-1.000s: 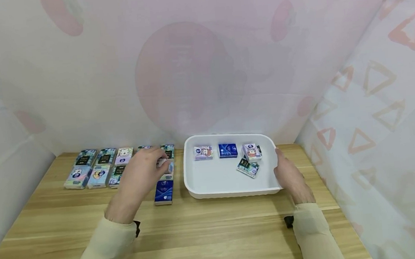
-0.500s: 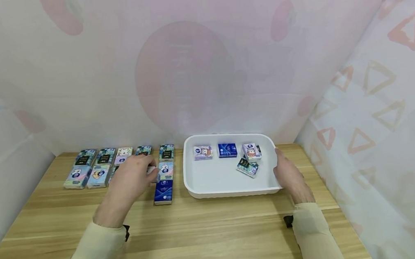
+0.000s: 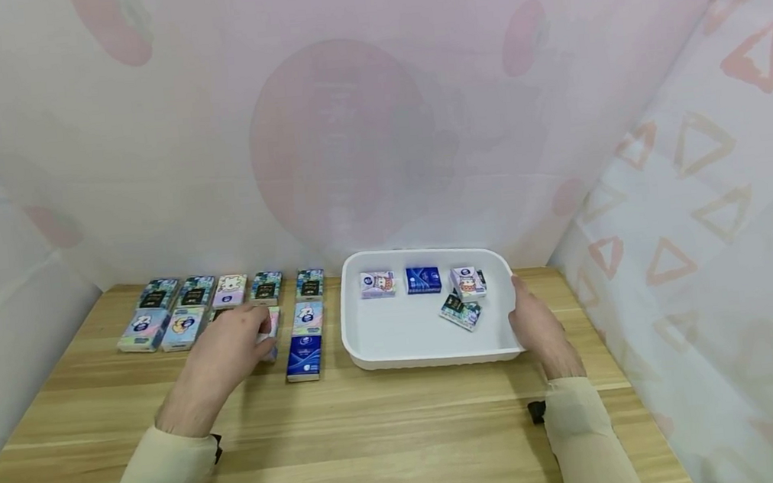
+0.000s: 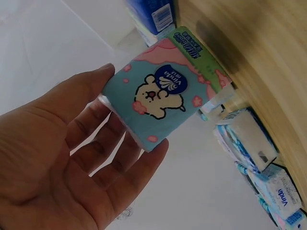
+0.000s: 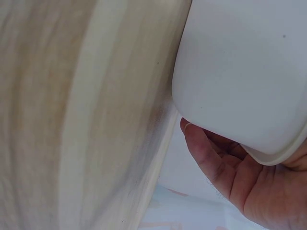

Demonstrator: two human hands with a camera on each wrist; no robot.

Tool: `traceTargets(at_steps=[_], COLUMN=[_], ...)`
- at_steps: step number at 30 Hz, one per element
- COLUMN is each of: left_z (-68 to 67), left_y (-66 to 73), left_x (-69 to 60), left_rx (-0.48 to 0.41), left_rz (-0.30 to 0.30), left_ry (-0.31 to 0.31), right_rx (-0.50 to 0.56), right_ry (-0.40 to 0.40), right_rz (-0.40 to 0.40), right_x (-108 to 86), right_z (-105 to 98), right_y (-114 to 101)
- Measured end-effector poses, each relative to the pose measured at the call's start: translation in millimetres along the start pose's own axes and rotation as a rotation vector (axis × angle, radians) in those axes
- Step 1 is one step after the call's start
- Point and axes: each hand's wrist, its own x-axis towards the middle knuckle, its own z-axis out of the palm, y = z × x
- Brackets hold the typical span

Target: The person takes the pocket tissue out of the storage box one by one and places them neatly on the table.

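Note:
My left hand (image 3: 226,344) pinches a tissue pack (image 4: 148,96) between thumb and fingers. The pack is light blue and pink with a cartoon dog and a green end; in the head view the hand partly covers it. It is at the fourth column of packs, in front of a dark floral tissue pack (image 3: 267,288). My right hand (image 3: 539,332) grips the right end of a white plastic tray (image 3: 394,333). In the right wrist view its fingers (image 5: 206,153) curl beneath the rim, against the outer wall. Several tissue packs lie in the tray, one blue pack (image 3: 423,280) among them.
Left of the tray, more tissue packs stand in columns, including a pastel pack (image 3: 140,330) and a dark blue pack (image 3: 304,358). A wooden table (image 3: 376,442) carries everything. Printed cloth (image 3: 352,160) hangs behind and at both sides.
My left hand has moved left and toward me with the tissue pack, from beside the rightmost column to the fourth one. The right hand and the tray have stayed put.

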Motion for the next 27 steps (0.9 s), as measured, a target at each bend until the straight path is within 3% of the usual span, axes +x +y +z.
traceTargets(at_steps=[14, 20, 27], left_z=[5.3, 15.4, 28.9], left_y=[-1.3, -6.6, -11.5], left_x=[-4.9, -6.4, -5.4], left_rx=[0.034, 0.064, 0.098], left_rz=[-0.021, -0.027, -0.037], left_ry=[-0.146, -0.222, -0.223], right_rx=[0.000, -0.006, 0.001], right_ry=[0.003, -0.002, -0.009], right_rz=[-0.012, -0.006, 0.008], right_x=[-0.3, 0.2, -0.1], right_z=[-2, -1, -2], right_y=[0, 0, 0])
